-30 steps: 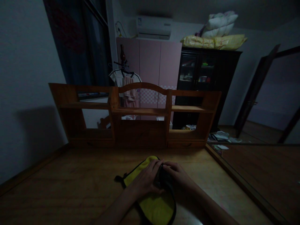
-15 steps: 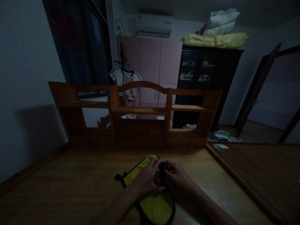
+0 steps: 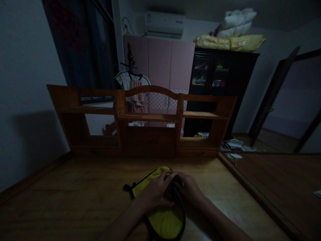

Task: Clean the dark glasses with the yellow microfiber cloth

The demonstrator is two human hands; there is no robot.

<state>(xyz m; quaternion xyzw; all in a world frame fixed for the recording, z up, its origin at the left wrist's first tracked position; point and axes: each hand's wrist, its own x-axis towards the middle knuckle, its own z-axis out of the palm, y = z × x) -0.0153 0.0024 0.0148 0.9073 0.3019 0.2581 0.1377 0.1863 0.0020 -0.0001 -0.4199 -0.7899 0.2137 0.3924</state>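
A yellow pouch with black trim (image 3: 167,223) lies slantwise on the wooden surface, with a dark loop at its left corner. My left hand (image 3: 155,192) rests across it, its fingers and thumb curved around a dark, shiny, rounded object (image 3: 170,193) at the pouch's right side. Most of that object is covered, so its kind is unclear. From the right, my right hand (image 3: 190,188) closes its fingers on the pouch's raised black edge, beside the object. The fingertips of both hands meet at the top and partly hide each other.
A wooden shelf unit (image 3: 147,117) stands across the far end of the wooden surface (image 3: 100,187). A raised wooden edge (image 3: 250,190) runs along the right. The wall (image 3: 30,100) borders the left. Beyond are pink cupboards (image 3: 160,63) and a black cabinet (image 3: 225,77).
My right hand has shifted slightly left and over the dark object, covering more of it. My fingertips are now closer together. The pouch has barely moved; the view has shifted slightly.
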